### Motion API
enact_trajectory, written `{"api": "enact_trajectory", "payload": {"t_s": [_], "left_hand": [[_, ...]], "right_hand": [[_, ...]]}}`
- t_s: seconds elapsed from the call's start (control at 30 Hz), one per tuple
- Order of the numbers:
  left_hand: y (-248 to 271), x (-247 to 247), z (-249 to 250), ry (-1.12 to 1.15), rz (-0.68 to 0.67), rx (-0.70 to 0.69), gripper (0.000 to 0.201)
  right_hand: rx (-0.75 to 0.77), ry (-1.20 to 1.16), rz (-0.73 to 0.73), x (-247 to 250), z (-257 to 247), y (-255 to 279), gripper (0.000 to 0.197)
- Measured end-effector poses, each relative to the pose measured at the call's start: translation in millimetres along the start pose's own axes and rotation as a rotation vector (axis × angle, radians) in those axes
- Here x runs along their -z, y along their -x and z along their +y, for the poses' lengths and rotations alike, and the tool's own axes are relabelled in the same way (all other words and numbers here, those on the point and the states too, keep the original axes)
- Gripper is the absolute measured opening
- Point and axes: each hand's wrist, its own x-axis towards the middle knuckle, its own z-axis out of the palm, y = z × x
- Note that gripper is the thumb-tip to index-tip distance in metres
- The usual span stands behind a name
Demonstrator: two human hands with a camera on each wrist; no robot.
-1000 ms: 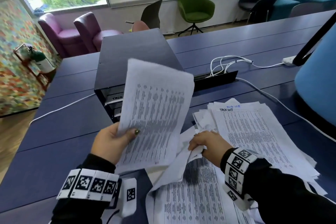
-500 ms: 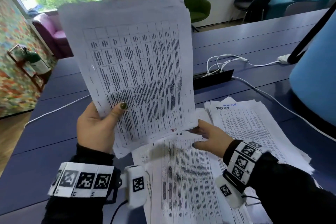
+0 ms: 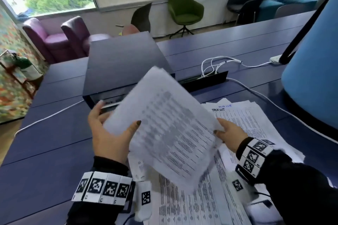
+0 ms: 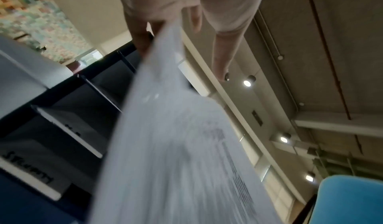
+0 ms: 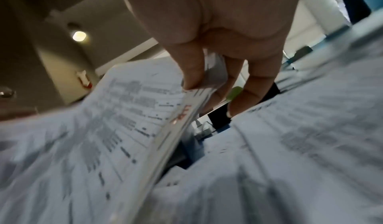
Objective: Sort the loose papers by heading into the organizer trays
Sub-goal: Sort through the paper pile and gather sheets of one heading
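Note:
My left hand (image 3: 111,133) grips a motion-blurred sheaf of printed papers (image 3: 164,128) by its left edge, thumb on top. My right hand (image 3: 226,133) pinches the sheaf's right edge. The sheaf tilts in front of the dark organizer (image 3: 124,67), hiding most of its tray fronts. The left wrist view shows the sheaf (image 4: 176,145), my fingers (image 4: 140,36) and labelled organizer trays (image 4: 62,129) at the left. In the right wrist view my thumb (image 5: 192,73) presses on the paper edge (image 5: 145,113). A loose paper pile (image 3: 256,124) lies on the table under and to the right of my hands.
White cables (image 3: 219,64) run into a black socket flap (image 3: 204,80) behind the pile. A big blue shade (image 3: 314,78) stands at the right. Another white cable (image 3: 47,117) crosses the blue table (image 3: 54,151) at the left. Chairs stand beyond the table.
The sheaf was held up high in front of the camera; it has come down and tilted toward the organizer. My right hand has moved onto its right edge.

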Motion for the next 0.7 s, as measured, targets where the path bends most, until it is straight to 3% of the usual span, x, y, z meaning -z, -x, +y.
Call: {"api": "enact_trajectory", "payload": {"t_s": [0.07,0.1,0.17,0.23,0.3,0.37,0.43,0.57,0.7], "left_hand": [[0.8,2.8,-4.6,-0.051,0.036,-0.079,0.104],[0.8,2.8,-7.3,-0.088,0.031,-0.127,0.102],[0.2,0.8,-13.8,-0.211,-0.064,-0.263,0.084],[1.3,-6.5,-19.3,-0.346,-0.266,-0.387,0.060],[10.9,-17.5,-20.4,-0.395,-0.563,-0.336,0.048],[25.1,-27.6,-21.6,-0.462,-0.829,-0.157,0.044],[35.0,-33.3,-27.4,-0.575,-0.975,-0.016,0.037],[32.4,-31.5,-46.1,-0.702,-0.928,0.092,0.016],[20.7,-18.1,-81.0,-0.785,-0.789,0.268,0.017]], "right_hand": [[-0.024,0.175,-0.015,8.0,5.0,-0.2,0.028],[-0.022,0.236,-0.037,11.1,5.2,1.5,0.027],[0.018,0.346,-0.085,12.9,3.1,6.0,0.025],[0.070,0.433,-0.116,10.3,-2.1,9.7,0.027],[0.126,0.473,-0.141,3.5,-8.3,11.9,0.022],[0.185,0.468,-0.177,-4.8,-15.9,14.0,0.019],[0.228,0.443,-0.202,-10.0,-22.0,15.7,0.017],[0.190,0.214,-0.141,-8.5,-15.7,11.5,0.016],[-0.012,0.146,-0.021,8.7,18.8,-7.6,0.028]]}}
